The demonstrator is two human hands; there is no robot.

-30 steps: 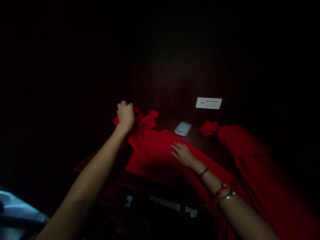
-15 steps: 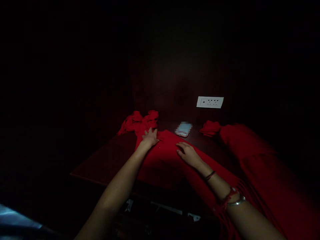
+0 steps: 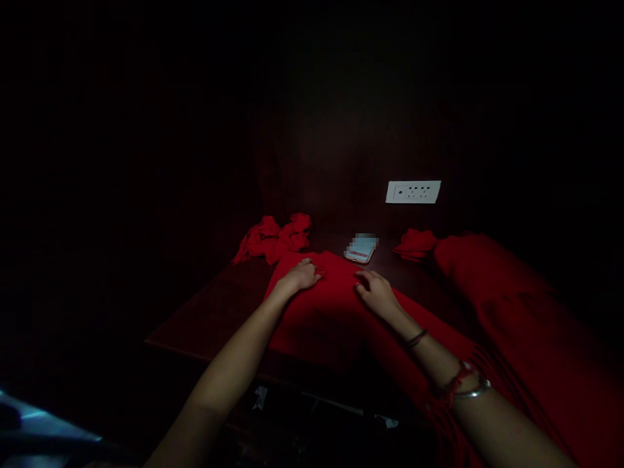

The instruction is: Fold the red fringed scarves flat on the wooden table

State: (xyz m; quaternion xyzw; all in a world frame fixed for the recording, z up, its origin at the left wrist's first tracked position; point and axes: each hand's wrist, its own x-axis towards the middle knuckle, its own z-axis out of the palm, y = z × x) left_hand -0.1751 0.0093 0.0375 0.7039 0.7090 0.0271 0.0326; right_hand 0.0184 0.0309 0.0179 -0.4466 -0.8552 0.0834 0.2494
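Note:
A long red scarf (image 3: 322,312) lies spread over a dark wooden table (image 3: 214,318) in dim light. My left hand (image 3: 302,276) rests on its far left part, palm down, fingers loosely stretched. My right hand (image 3: 376,294) lies flat on the cloth a little to the right, fingers apart. Neither hand holds anything. One end of the scarf is bunched (image 3: 273,237) at the back left of the table. Its fringed part (image 3: 439,396) hangs off near my right wrist, which wears bracelets.
A phone (image 3: 361,249) lies at the back of the table. A white wall socket (image 3: 413,192) is above it. More red cloth (image 3: 511,305) covers the right side, with a folded red piece (image 3: 415,243) behind. Pale scraps (image 3: 331,403) lie below the table edge.
My left hand let go of the bunched scarf end at the back left and came down flat onto the spread cloth. My right hand slid slightly forward and right.

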